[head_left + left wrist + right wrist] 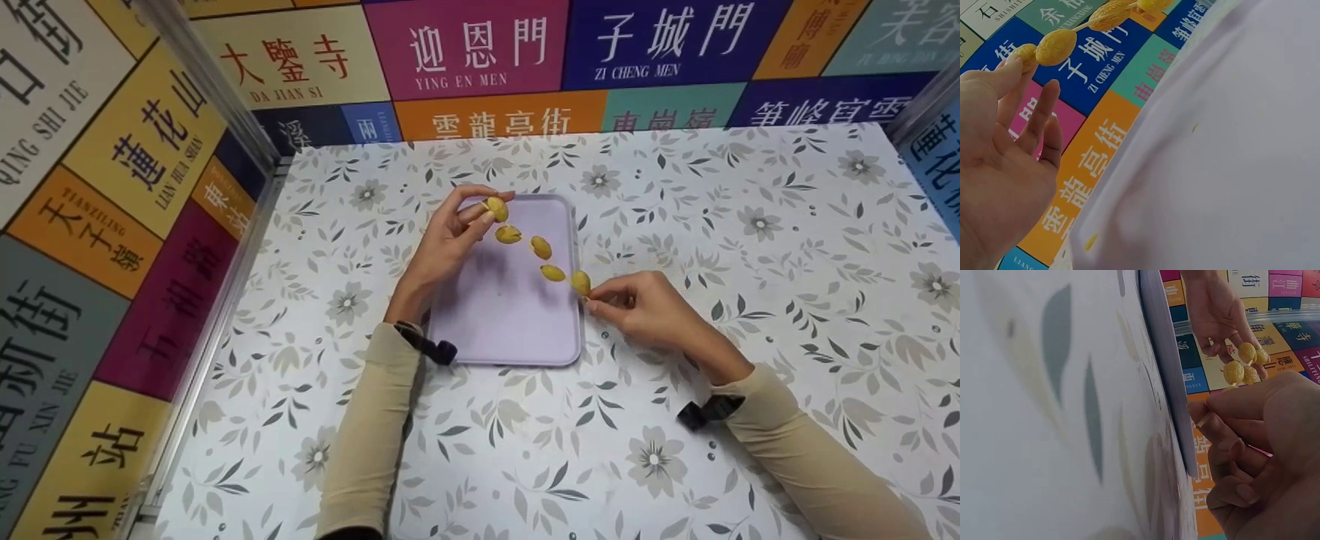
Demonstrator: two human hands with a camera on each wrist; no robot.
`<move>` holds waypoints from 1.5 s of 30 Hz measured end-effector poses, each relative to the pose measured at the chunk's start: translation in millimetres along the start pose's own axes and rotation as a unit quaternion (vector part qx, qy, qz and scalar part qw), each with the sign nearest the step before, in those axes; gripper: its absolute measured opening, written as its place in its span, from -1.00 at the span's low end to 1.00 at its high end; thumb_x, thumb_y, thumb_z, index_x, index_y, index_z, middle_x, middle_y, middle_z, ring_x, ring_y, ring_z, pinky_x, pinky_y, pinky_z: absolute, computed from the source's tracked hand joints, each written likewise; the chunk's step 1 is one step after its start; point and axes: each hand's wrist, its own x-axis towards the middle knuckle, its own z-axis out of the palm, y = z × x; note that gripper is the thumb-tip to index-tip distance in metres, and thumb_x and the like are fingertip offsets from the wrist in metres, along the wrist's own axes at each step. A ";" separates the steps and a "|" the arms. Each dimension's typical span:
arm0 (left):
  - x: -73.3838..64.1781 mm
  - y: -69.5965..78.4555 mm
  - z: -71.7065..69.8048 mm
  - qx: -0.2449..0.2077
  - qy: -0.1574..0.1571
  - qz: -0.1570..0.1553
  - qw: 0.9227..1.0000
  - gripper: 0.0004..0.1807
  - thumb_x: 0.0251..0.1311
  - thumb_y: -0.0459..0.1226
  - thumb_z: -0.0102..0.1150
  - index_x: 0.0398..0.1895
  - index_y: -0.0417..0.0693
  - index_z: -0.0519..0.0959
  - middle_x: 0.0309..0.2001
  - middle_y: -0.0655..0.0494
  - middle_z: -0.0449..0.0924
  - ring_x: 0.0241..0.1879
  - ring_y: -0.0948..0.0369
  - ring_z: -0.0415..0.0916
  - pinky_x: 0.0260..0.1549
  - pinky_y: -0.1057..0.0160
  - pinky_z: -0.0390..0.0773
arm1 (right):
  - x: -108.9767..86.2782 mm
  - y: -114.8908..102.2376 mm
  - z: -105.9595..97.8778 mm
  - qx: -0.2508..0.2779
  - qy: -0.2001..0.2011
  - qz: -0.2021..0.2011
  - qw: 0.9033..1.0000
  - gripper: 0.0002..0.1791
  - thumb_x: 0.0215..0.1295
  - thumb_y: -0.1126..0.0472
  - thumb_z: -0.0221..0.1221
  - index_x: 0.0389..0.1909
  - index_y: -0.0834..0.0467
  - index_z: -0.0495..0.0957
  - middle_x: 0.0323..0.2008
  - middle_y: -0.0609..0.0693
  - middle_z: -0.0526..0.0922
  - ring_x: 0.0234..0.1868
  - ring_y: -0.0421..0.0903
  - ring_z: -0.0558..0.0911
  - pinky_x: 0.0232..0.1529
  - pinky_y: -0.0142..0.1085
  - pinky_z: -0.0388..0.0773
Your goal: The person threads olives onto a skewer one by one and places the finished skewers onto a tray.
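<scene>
Several yellow, wrinkled oval fruits [541, 247] are strung in a slanting row above a lilac tray [510, 330]. In the left wrist view a thin pale skewer shows between the fruits [1056, 47]. My left hand [444, 240] pinches the fruit at the far end between thumb and fingers, its other fingers loosely bent. At the near end, my right hand [649, 311] pinches the skewer's tip just beyond the last fruit [581, 283]. A pale bit of that tip [1203, 420] shows between the right fingertips in the right wrist view.
The tray lies on a white tablecloth [652, 461] with grey leaves and flowers. Small yellow scraps [1091, 242] lie on the tray. Colourful lettered panels [480, 45] stand along the back and the left side.
</scene>
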 end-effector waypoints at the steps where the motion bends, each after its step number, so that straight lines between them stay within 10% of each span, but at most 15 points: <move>1: 0.4 0.6 0.4 -0.007 -0.001 0.002 1.000 -0.66 0.65 -0.26 0.10 0.37 -0.02 0.46 0.41 0.04 0.66 0.33 0.11 0.63 0.06 0.27 0.48 | -0.9 -1.6 1.2 0.009 -0.009 0.006 1.000 -0.85 0.41 0.11 0.45 -0.08 0.01 0.89 -0.31 -0.10 0.87 -0.47 -0.18 0.58 -0.46 -0.40 0.48; 6: 3.2 2.6 -0.8 0.006 0.023 0.005 1.000 -0.51 0.63 -0.28 0.14 0.54 0.05 0.41 0.40 0.00 0.66 0.48 0.06 0.54 0.45 0.15 0.46 | -4.0 -10.7 8.4 0.095 -0.020 0.014 0.995 -0.84 0.37 0.09 0.50 -0.12 0.04 0.90 -0.31 -0.04 0.87 -0.46 -0.25 0.59 -0.47 -0.45 0.48; 10: 3.4 2.1 -6.1 0.103 0.093 -0.020 0.990 -0.47 0.58 -0.16 0.26 0.54 0.18 0.48 0.30 0.11 0.75 0.34 0.16 0.64 0.13 0.15 0.51 | -3.7 -16.6 15.9 0.178 -0.010 0.004 0.984 -0.81 0.38 0.18 0.49 -0.09 0.20 0.87 -0.29 0.18 0.87 -0.44 -0.28 0.66 -0.44 -0.49 0.53; 17: -8.2 -4.8 -26.4 0.279 0.188 -0.088 0.937 -0.68 0.51 -0.24 0.32 0.25 -0.04 0.71 0.18 0.12 0.81 0.05 0.14 0.67 0.03 0.09 0.58 | -0.7 -25.5 29.9 0.244 0.001 0.017 0.970 -0.74 0.40 0.28 0.44 -0.03 0.40 0.80 -0.24 0.26 0.87 -0.29 -0.24 0.82 -0.25 -0.46 0.71; 24: -21.7 -11.7 -40.9 0.367 0.218 -0.132 0.895 -0.72 0.41 -0.31 0.33 0.12 -0.11 0.78 0.07 0.01 0.84 -0.11 0.05 0.72 -0.05 0.12 0.64 | 5.3 -37.1 44.4 0.257 0.038 0.059 0.964 -0.77 0.42 0.32 0.41 -0.02 0.40 0.79 -0.15 0.34 0.84 -0.26 -0.25 0.84 -0.10 -0.38 0.77; 35: -25.4 -8.5 -41.4 0.384 0.196 -0.187 0.883 -0.72 0.41 -0.33 0.33 0.12 -0.13 0.79 -0.01 -0.05 0.86 -0.10 0.09 0.79 -0.06 0.10 0.72 | 22.3 -51.9 64.7 0.266 0.053 0.146 0.951 -0.71 0.42 0.19 0.44 0.01 0.30 0.80 -0.28 0.04 0.90 -0.17 -0.20 0.80 -0.07 -0.38 0.70; 45: -22.5 -5.3 -40.5 0.388 0.195 -0.204 0.877 -0.73 0.41 -0.29 0.35 0.12 -0.09 0.80 -0.01 -0.02 0.86 -0.05 0.09 0.79 0.00 0.06 0.71 | 33.8 -72.6 84.1 0.080 0.034 0.109 0.990 -0.84 0.35 0.11 0.47 -0.19 0.11 0.89 -0.33 -0.01 0.89 -0.41 -0.20 0.70 -0.38 -0.41 0.58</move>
